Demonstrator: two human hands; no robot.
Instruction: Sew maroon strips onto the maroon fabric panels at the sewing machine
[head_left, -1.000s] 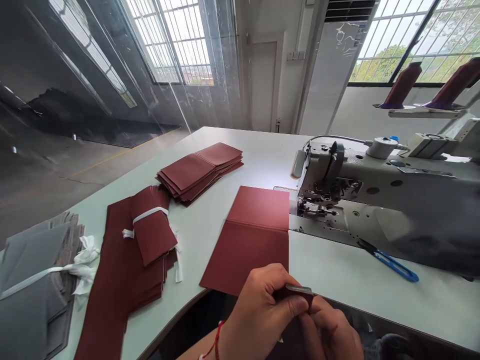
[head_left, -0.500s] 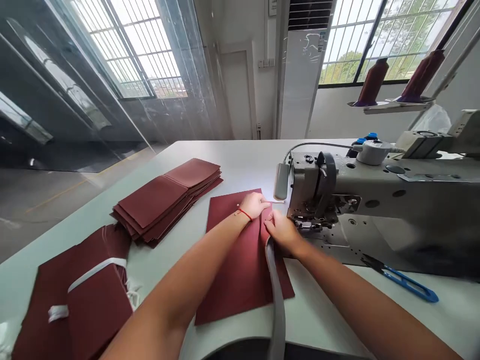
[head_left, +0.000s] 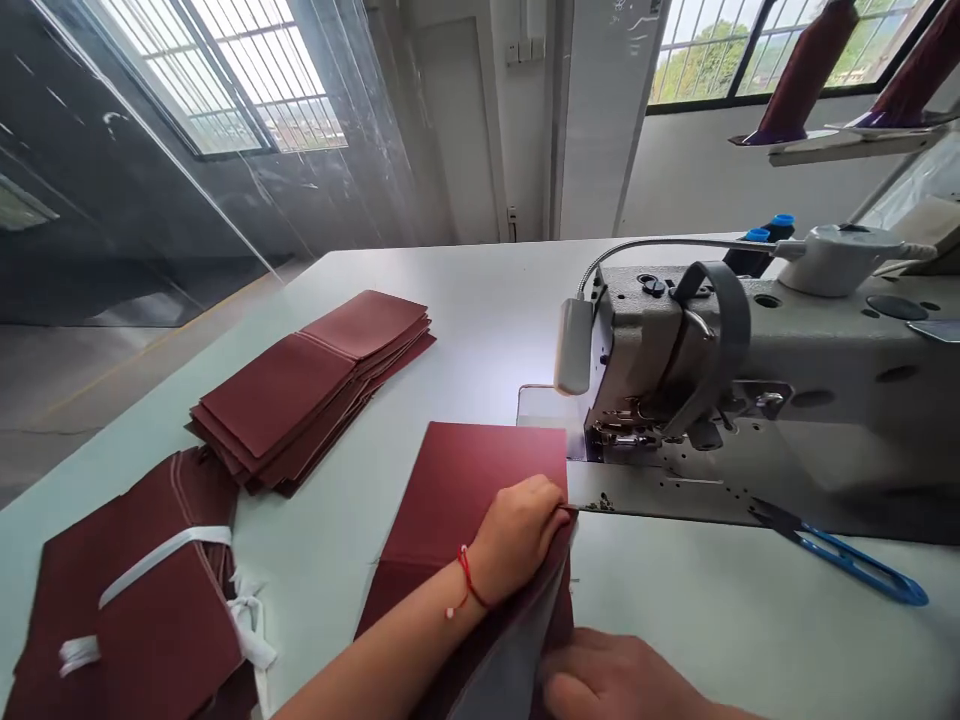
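A dark red, leather-like sheet (head_left: 480, 460) lies creased on the table, left of the sewing machine's needle area. My left hand (head_left: 517, 535), wearing a red cord bracelet, is closed on its right edge, with the fingers curled over the material. Nearer to me that side is lifted and folded, baring a grey underside (head_left: 514, 650). At the bottom of the view my right hand (head_left: 607, 680) is partly blurred, its fingers curled against the near right edge of the sheet. The sheet's lowest part is out of view.
The sewing machine (head_left: 675, 350) stands at right, with blue-handled scissors (head_left: 847, 560) in front of it. A stack of dark red folded pieces (head_left: 300, 390) and a white-tied bundle (head_left: 150, 600) lie at left. Thread cones (head_left: 806, 70) stand above the machine.
The sheet and both hands have come nearer to me, away from the needle area. My right hand has slid down the sheet's right side, and more grey underside shows. The view has shifted.
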